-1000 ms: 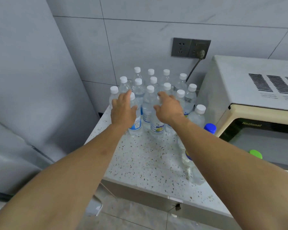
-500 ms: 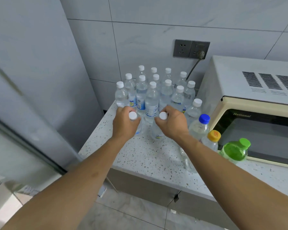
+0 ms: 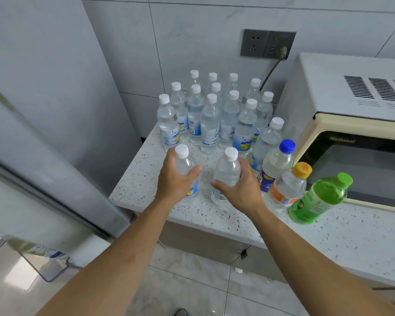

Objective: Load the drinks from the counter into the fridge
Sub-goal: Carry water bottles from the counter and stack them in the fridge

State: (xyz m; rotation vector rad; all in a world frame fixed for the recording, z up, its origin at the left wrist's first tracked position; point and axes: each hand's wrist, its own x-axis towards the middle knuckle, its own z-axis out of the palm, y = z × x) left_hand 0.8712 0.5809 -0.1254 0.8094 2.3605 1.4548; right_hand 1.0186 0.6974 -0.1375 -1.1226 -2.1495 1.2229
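Both bottles now pulled clear of cluster (image 3: 214, 110): my left hand (image 3: 172, 181) grips one bottle (image 3: 186, 172), right hand (image 3: 242, 190) the other (image 3: 227, 172); probably lifted. Next: fridge (image 3: 43, 133).

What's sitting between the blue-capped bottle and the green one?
One clear bottle with an orange cap, standing between the blue-capped bottle and green bottle, seen in the head view.

Bright even daylight, soft shadows, wide-angle bending at edges, slight blur lower left
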